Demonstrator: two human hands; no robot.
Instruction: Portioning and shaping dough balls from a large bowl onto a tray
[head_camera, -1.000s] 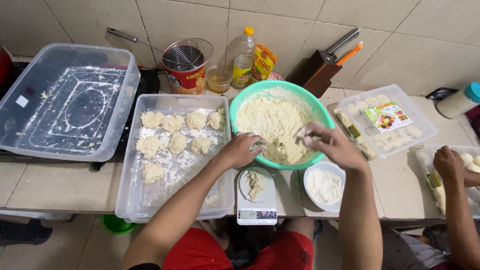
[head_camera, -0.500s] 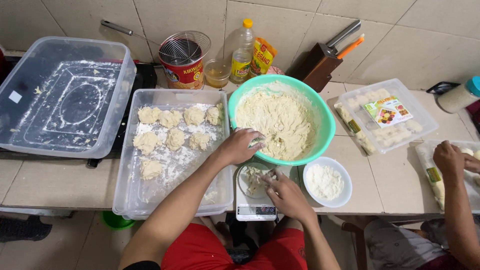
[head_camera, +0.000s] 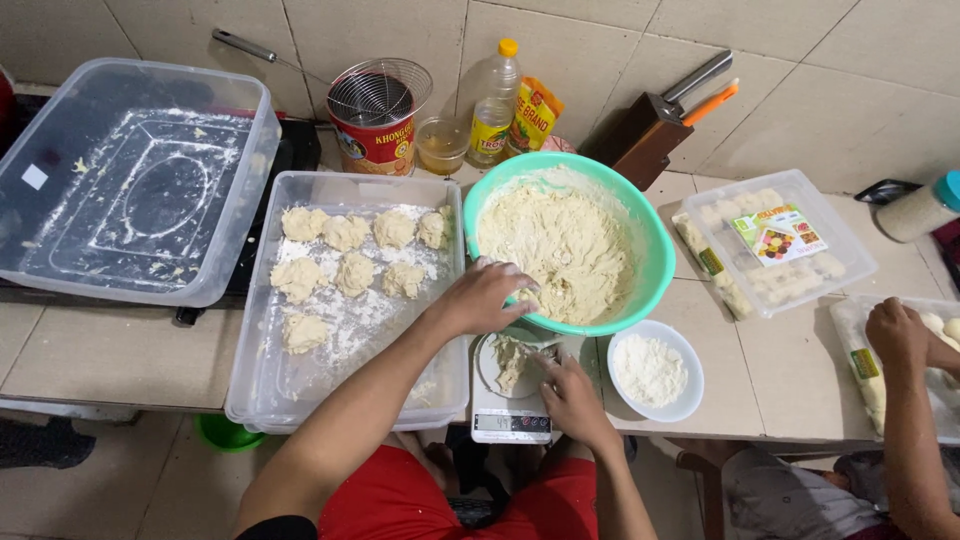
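Observation:
My left hand (head_camera: 487, 297) grips the near rim of a green bowl (head_camera: 652, 238) full of pale dough (head_camera: 558, 245). My right hand (head_camera: 568, 389) rests at the small plate on a white kitchen scale (head_camera: 510, 418), fingers touching a lump of dough (head_camera: 508, 357) there. Left of the bowl, a clear tray (head_camera: 300, 375) dusted with flour holds several dough portions (head_camera: 345, 255) in rows.
A small white bowl of flour (head_camera: 650, 372) sits right of the scale. A large clear tub (head_camera: 130, 180) lies far left. A tin with a wire strainer (head_camera: 378, 115), an oil bottle (head_camera: 495, 100), a knife block (head_camera: 648, 135) and a lidded box (head_camera: 775, 240) line the back. Another person's hand (head_camera: 897, 333) works at right.
My right hand left the green bowl and came down to the scale's plate, putting a lump of dough there. My left hand stayed on the bowl's rim.

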